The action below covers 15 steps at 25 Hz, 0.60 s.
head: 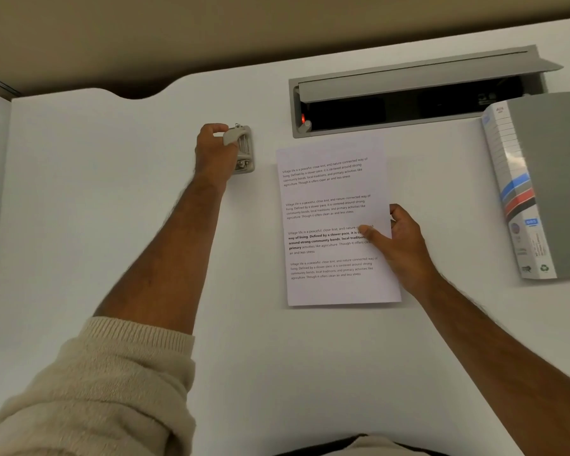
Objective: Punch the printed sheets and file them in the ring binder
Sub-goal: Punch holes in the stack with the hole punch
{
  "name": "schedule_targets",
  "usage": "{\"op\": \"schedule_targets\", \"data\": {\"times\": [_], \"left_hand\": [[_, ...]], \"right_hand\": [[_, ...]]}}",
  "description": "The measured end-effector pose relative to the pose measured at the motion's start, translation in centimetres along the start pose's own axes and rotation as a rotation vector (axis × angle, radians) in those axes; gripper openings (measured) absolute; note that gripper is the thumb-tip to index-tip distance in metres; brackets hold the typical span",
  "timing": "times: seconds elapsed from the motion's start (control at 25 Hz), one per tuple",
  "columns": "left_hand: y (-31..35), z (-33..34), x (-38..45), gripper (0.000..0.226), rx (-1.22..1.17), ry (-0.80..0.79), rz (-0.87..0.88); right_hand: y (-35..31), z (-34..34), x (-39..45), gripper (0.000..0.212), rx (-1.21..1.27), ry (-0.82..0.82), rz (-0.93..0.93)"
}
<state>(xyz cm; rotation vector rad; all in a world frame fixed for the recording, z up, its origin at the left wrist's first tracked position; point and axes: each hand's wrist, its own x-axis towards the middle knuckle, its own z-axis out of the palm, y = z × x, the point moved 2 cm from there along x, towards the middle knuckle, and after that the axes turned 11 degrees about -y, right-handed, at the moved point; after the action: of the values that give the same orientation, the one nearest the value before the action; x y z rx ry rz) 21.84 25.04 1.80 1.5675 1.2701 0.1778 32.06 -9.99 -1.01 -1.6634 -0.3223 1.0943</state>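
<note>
From the head camera, the left hand [215, 152] reaches far across the white desk [112, 225], its fingers curled around the handle of a small grey metal hole punch [244, 149]. The right hand [400, 245] pinches the right edge of the white printed sheets [329, 205], thumb on top, fingers underneath; the sheets lie flat mid-desk. A grey ring binder [540, 179] with a striped spine label lies at the right. Behind the sheets, a grey cable hatch [408, 80] stands open.
</note>
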Motion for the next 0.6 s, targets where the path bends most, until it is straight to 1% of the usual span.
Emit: {"op": "schedule_targets", "data": {"times": [0.28, 0.6], "left_hand": [[-2.2, 0.1, -4.3, 0.037, 0.002, -0.016, 0.020], [-5.4, -0.4, -11.2, 0.034, -0.001, -0.065, 0.047]], "right_hand": [[-0.1, -0.1, -0.4, 0.040, 0.008, -0.002, -0.011], [-0.2, 0.4, -3.0, 0.038, -0.004, -0.020, -0.033]]}}
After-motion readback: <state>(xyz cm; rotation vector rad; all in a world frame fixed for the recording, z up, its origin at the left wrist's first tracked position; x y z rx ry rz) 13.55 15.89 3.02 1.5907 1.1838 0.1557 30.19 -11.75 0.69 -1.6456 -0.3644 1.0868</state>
